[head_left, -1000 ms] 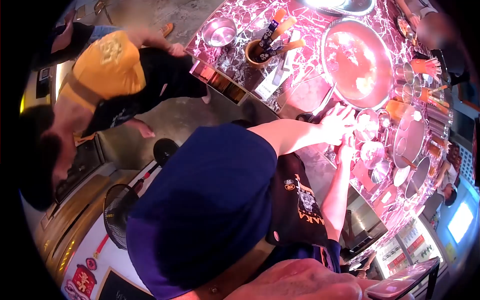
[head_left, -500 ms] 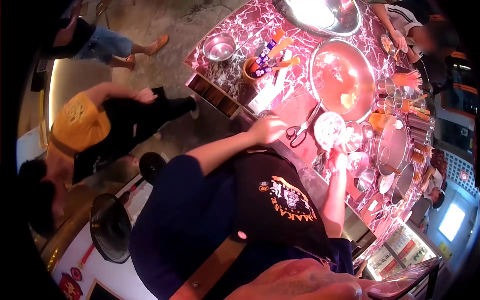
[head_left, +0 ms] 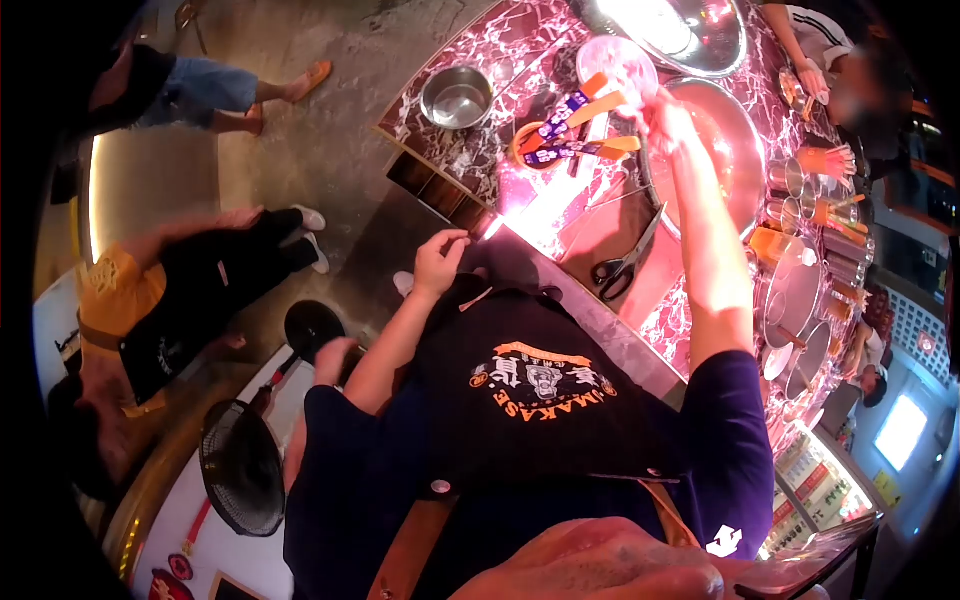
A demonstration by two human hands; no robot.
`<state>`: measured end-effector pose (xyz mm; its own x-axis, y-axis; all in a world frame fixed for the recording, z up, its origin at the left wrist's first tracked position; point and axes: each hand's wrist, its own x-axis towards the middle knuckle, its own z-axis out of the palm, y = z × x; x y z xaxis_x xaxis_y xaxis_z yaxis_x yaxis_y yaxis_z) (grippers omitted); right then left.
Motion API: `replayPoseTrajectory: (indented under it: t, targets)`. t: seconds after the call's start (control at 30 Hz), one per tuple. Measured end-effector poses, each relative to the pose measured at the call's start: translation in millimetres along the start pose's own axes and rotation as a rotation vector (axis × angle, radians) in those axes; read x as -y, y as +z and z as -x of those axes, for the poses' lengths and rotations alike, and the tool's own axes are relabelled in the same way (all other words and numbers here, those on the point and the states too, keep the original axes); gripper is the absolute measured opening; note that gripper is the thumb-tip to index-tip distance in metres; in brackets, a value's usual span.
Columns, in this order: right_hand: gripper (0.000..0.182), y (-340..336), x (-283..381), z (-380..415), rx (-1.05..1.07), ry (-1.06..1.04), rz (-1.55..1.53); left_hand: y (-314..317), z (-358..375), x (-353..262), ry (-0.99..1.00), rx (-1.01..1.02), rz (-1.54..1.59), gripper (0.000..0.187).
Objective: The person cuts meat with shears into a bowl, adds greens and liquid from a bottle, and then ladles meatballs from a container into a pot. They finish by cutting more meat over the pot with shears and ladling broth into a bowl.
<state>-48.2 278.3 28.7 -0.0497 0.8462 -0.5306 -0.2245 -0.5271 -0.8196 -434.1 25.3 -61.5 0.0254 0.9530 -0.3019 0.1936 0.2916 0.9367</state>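
Fingers of right hand (head_left: 668, 118) pinched on rim of small bowl (head_left: 617, 62), raised over marbled counter (head_left: 470, 150) beside large pan (head_left: 745, 150). Probably light, rigid, slick; best gripped at rim. Left hand (head_left: 438, 262) loosely curled at counter edge, empty.

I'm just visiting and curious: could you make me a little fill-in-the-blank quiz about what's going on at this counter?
1. The right hand lifts a small round dish, while the left hand holds ___.
2. A pair of ___ with black handles lies on the marbled counter.
3. The person's apron is ___ with an orange emblem.

Missing words: nothing; scissors; black.
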Motion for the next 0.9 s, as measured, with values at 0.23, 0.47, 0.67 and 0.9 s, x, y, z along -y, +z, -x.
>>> replayPoseTrajectory:
  t: [0.23,0.47,0.67,0.9]
  targets:
    - [0.015,-0.5,-0.8,-90.4,0.024,0.144,0.142,-17.2,-5.3,48.4,-0.061,-0.11,0.002,0.018]
    - [0.027,-38.2,-33.9,-123.4,-0.176,0.103,0.022,-19.2,-4.6,74.3,-0.14,-0.087,0.039,0.018]
    - [0.023,-3.3,-54.2,55.6,-0.407,-0.219,0.052,6.8,-24.0,29.1,-0.092,0.08,0.029,0.019]
    - [0.014,-44.5,-215.0,239.1,-0.643,-0.188,-0.025,42.3,-44.6,-1.6,0.079,0.204,-0.206,0.018]
